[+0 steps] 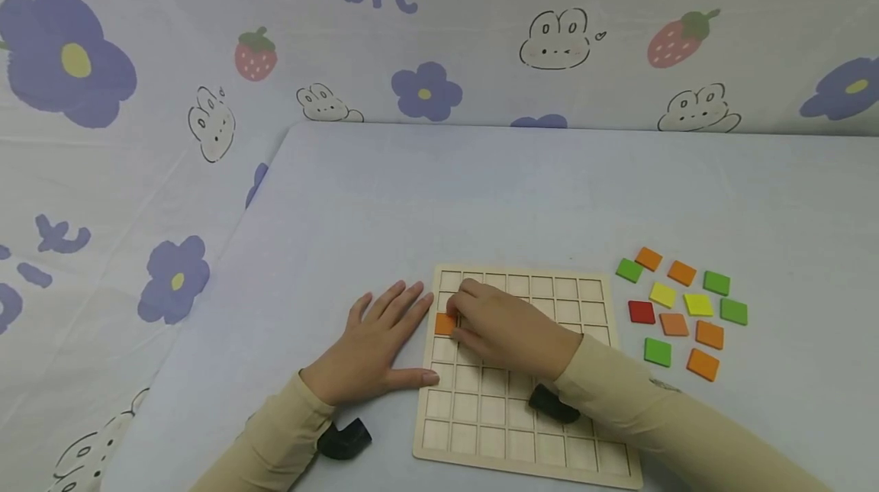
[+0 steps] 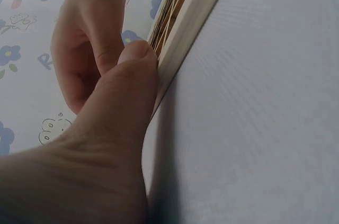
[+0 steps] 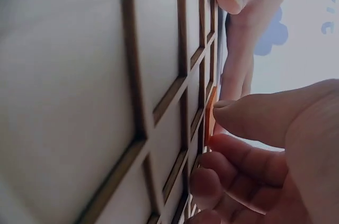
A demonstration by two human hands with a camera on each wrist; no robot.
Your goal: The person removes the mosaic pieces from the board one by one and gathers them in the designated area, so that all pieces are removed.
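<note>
A square orange tile (image 1: 444, 324) lies at a cell in the left column of the wooden grid board (image 1: 529, 469). My right hand (image 1: 511, 324) reaches across the board and pinches this tile between thumb and index finger. In the right wrist view, the orange tile (image 3: 211, 113) shows as a thin edge between thumb and fingertip, close against the grid. My left hand (image 1: 371, 351) lies spread on the table left of the board, with its thumb touching the board's left edge. The left wrist view shows that thumb (image 2: 127, 81) against the board's side (image 2: 183, 38).
Right of the board lie several loose square tiles: orange, green (image 1: 658, 352), yellow (image 1: 698, 304) and one red tile (image 1: 642, 312). A black wrist-worn piece (image 1: 345, 439) sits by the left sleeve, another (image 1: 553, 404) by the right. A patterned cloth (image 1: 467, 34) hangs behind the white table.
</note>
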